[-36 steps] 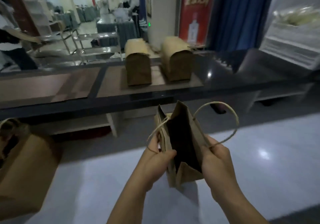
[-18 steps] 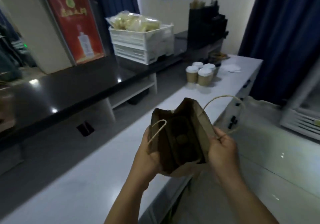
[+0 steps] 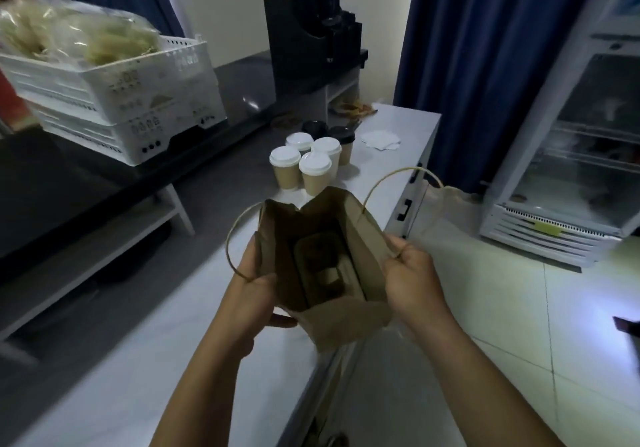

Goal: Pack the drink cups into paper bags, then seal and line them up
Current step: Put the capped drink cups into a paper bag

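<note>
Early stage, by the look of it. The paper bag [image 3: 332, 266] is held open at lower centre of frame, over the near edge of the white counter [image 3: 156, 377]. Can't tell if its base rests on the counter or hangs free. Left hand [image 3: 252, 294] grips the bag's left wall, fingers curled round the paper. Right hand [image 3: 412, 273] pinches the right wall just below the rope handle [image 3: 398, 176].

Inside there's only a cardboard tray [image 3: 323, 270] at the bottom, w/ no drink in it yet.

The cups [image 3: 311, 166] stand mid-frame just beyond the bag, further along the same counter. Four have white lids and two behind have dark lids, all bunched close, some touching. None packed as far as shown. No sealed or lined-up bags in view. Left to do, I'd judge: load the cups, close the bag, seal it, set it in a row, and prob. repeat.

Around:
- Upper left: white crate [image 3: 121, 100] w/ plastic-wrapped stuff on top.
- Top centre: black organiser [image 3: 311, 31] holding sticks.
- Right of the cups: napkins [image 3: 381, 140].
- Right edge: glass-door fridge [image 3: 571, 169].
- Behind: blue curtain [image 3: 485, 66].

In the way:
- Both hands are busy w/ the bag, so one must let go to fetch a cup.
- The cups are tightly clustered, so lifting one could nudge its neighbours.
- The bag's far rim folds inward a bit.
</note>
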